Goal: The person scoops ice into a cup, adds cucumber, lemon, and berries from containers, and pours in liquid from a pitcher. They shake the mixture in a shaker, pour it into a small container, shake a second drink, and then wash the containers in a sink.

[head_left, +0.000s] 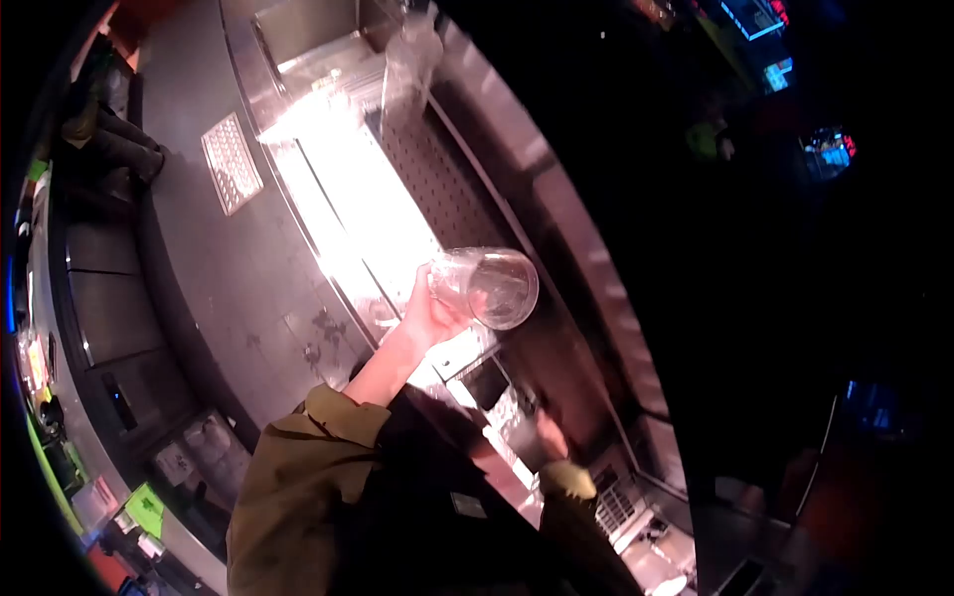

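A: Quick one. Where's the glass (pixel 494 288)?

B: In the air, in the left hand (pixel 429 318), held over the brightly lit strip (pixel 363 204) of the steel table (pixel 556 214). It touches nothing but the hand. It's tipped on its side with the mouth towards the camera, and it looks empty.

A: Fingers?

B: The left fingers (pixel 437 281) are wrapped round the base end and pressed against the glass. The right hand (pixel 550 434) is low, near the table edge by the olive cuff (pixel 568 479). It's dark and blurred, so I cannot tell whether those fingers are spread or closed, or whether they hold anything.

A: Any note on the grip?

B: My judgement is that holding it by the base alone, tipped like that, leaves the heavy end hanging out. A fuller wrap round the bowl would be safer, with the rim kept off the steel edge just below. The glare washes out the surface underneath, so height is hard to read there.

A: What's around it?

B: A perforated mat (pixel 442 174) lies beside the lit strip. A clear plastic container (pixel 407 65) stands at the far end, near a sink basin (pixel 298 35). A small metal grate (pixel 231 162) sits in the grey floor (pixel 214 288) to the left, well apart from the hands.

A: Is anything in the way?

B: Nothing sits between the glass and the table. There's clutter near the right hand – small boxes or trays (pixel 621 502) too dim to name. Screens (pixel 757 15) glow far off at top right, and the rest is black.
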`<state>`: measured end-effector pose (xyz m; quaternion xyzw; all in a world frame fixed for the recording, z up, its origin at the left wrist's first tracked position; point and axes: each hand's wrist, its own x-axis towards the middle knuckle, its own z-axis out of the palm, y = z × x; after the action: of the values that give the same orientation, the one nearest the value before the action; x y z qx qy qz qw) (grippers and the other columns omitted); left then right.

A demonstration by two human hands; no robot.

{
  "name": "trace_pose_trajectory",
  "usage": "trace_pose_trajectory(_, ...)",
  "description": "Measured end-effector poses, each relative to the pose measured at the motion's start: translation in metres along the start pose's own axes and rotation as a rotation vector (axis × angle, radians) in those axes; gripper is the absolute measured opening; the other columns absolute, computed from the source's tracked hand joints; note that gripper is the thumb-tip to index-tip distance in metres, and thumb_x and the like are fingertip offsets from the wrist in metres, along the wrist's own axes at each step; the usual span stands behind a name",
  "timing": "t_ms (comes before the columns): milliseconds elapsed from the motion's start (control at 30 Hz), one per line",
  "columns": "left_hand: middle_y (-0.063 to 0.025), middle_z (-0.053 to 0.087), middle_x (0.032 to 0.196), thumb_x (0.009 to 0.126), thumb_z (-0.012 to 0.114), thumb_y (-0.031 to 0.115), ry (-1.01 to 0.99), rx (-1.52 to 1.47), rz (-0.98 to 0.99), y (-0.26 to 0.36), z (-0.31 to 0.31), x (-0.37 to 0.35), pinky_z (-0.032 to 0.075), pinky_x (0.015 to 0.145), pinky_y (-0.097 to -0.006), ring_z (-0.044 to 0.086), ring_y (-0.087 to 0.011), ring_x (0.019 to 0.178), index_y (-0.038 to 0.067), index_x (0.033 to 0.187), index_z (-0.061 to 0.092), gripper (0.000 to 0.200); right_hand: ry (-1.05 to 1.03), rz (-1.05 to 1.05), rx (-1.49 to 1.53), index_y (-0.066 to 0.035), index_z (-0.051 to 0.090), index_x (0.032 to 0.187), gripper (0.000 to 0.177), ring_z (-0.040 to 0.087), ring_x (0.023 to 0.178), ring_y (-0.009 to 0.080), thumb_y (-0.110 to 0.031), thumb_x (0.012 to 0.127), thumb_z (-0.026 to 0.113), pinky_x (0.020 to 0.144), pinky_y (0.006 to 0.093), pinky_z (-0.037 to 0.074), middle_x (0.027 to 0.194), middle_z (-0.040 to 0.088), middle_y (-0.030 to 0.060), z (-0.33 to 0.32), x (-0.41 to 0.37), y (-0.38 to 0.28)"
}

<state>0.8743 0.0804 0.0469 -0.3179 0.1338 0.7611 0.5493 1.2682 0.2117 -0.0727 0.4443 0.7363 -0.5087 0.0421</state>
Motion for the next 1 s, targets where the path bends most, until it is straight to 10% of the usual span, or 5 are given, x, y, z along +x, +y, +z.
trace_pose_trajectory(433, -0.0067, 0.054, 0.119, 0.084, 0.038, 0.054, 0.108, -0.064, 0.0, -0.036, -0.055, 0.0, 0.045, 0.092, -0.0377, 0.053, -0.0237, 0.109, 0.012, 0.12, 0.048, 0.057, 0.488, -0.299, -0.887, 0.003, 0.06, 0.087, 0.021, 0.053, 0.091, 0.0437, -0.015, 0.077, 0.055, 0.081, 0.0478, 0.042, 0.088, 0.061, 0.0217, -0.063, 0.137, 0.053)
trace_pose_trajectory(467, -0.0069, 0.054, 0.12, 0.084, 0.038, 0.056, 0.089, -0.07, 0.012, -0.037, -0.07, 0.013, 0.045, 0.092, -0.0376, 0.053, -0.0239, 0.108, 0.012, 0.121, 0.048, 0.059, 0.721, -0.477, -0.839, 0.003, 0.058, 0.089, 0.022, 0.053, 0.087, 0.0429, -0.012, 0.072, 0.057, 0.079, 0.0492, 0.042, 0.086, 0.059, 0.0223, -0.046, 0.137, 0.05)
trace_pose_trajectory(567, -0.0115, 0.052, 0.12, 0.082, 0.039, 0.063, 0.01, -0.008, 0.071, -0.039, -0.064, 0.009, 0.045, 0.092, -0.0373, 0.053, -0.0263, 0.107, 0.007, 0.122, 0.045, 0.069, 0.474, -0.479, -0.652, 0.004, 0.055, 0.097, 0.025, 0.056, 0.076, 0.0367, -0.012, 0.078, 0.053, 0.069, 0.0459, 0.047, 0.084, 0.06, 0.0213, 0.021, 0.123, 0.006)
trace_pose_trajectory(667, -0.0225, 0.051, 0.116, 0.085, 0.036, 0.061, 0.065, 0.027, 0.052, -0.038, -0.056, 0.004, 0.045, 0.091, -0.0391, 0.054, -0.0289, 0.104, -0.003, 0.121, 0.042, 0.074, -0.253, 0.471, 0.512, -0.001, 0.055, 0.099, 0.027, 0.057, 0.064, 0.025, -0.024, 0.09, 0.043, 0.057, 0.0356, 0.048, 0.079, 0.061, 0.0132, 0.098, 0.16, 0.051)
trace_pose_trajectory(1000, -0.0251, 0.049, 0.102, 0.077, 0.051, 0.057, -0.055, -0.118, 0.0, -0.047, -0.08, 0.042, 0.049, 0.087, -0.0426, 0.054, -0.0351, 0.096, -0.012, 0.115, 0.035, 0.08, -0.111, 0.6, 1.155, -0.005, 0.05, 0.104, 0.023, 0.057, 0.076, 0.0281, -0.021, 0.091, 0.041, 0.067, 0.0417, 0.05, 0.089, 0.058, 0.0156, 0.155, 0.161, 0.005)
